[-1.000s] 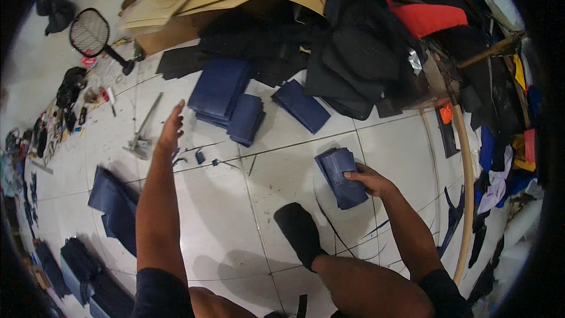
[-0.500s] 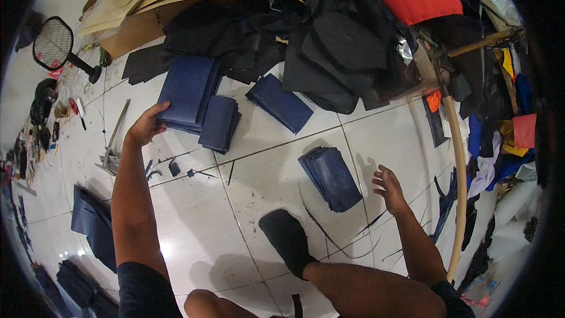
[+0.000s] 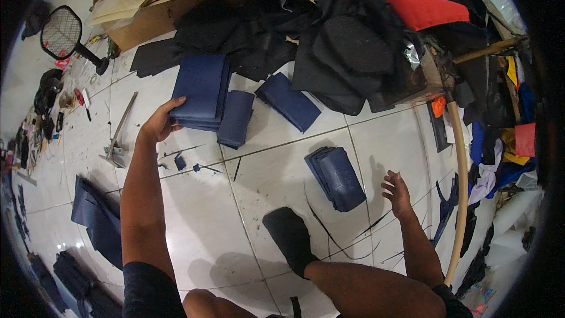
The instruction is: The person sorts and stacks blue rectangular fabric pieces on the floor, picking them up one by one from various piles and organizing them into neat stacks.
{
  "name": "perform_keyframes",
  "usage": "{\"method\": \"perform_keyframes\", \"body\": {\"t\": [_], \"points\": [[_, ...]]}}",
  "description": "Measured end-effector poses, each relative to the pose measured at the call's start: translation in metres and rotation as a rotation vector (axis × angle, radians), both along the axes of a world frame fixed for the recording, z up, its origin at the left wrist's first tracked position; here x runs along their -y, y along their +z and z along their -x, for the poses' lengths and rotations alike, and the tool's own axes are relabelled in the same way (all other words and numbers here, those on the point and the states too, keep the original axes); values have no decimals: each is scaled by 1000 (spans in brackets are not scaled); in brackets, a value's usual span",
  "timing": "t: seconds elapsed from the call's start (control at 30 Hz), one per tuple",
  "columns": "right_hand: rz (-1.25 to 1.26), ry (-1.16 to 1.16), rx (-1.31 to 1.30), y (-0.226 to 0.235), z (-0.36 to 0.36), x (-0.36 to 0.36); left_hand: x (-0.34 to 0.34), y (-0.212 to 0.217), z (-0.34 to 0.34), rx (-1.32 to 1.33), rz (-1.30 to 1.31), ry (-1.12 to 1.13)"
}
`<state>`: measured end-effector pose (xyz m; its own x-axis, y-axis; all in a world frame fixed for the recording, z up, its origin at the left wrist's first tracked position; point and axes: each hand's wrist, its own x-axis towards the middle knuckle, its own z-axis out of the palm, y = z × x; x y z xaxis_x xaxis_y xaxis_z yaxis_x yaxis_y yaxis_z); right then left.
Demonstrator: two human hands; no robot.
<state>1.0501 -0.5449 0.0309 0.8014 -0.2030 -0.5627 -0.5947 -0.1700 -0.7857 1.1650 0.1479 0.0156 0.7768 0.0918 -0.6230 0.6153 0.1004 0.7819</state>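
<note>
My left hand [image 3: 161, 122] grips the lower left corner of a stack of large dark blue sheets [image 3: 200, 85], thumb on top and fingers mostly hidden at its edge. Against that stack's right side lies a narrower blue stack [image 3: 236, 119]. Farther right, a third stack of narrow blue pieces [image 3: 289, 103] rests at a slant beside black material. Nearer to me, another stack of narrow blue pieces [image 3: 336, 179] sits on the tiles, its left edges fanned out. My right hand [image 3: 398, 194] hovers to the right of it, open, fingers apart, touching nothing.
Black sheets [image 3: 347, 53] and yellowish sheets on a cardboard box [image 3: 138, 29] pile up at the back. A bent wooden pole [image 3: 460, 171] stands along the right. Blue sheets [image 3: 97, 218], a metal tool [image 3: 120, 132] and a racket-shaped swatter [image 3: 62, 32] lie left. My socked foot [image 3: 286, 232] is in front.
The view has shifted slightly. My left hand and the large blue stack have moved a little right, and the narrower stack against it has shifted right too. My right hand stays nearly in place.
</note>
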Motion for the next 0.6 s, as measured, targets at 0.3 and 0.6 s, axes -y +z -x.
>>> {"method": "perform_keyframes", "body": {"t": [0.3, 0.6], "points": [[43, 3, 70, 8, -10, -6, 13, -2, 5, -27, 8, 41], [-47, -26, 180, 15, -14, -10, 13, -7, 30, 36, 252, 178]]}}
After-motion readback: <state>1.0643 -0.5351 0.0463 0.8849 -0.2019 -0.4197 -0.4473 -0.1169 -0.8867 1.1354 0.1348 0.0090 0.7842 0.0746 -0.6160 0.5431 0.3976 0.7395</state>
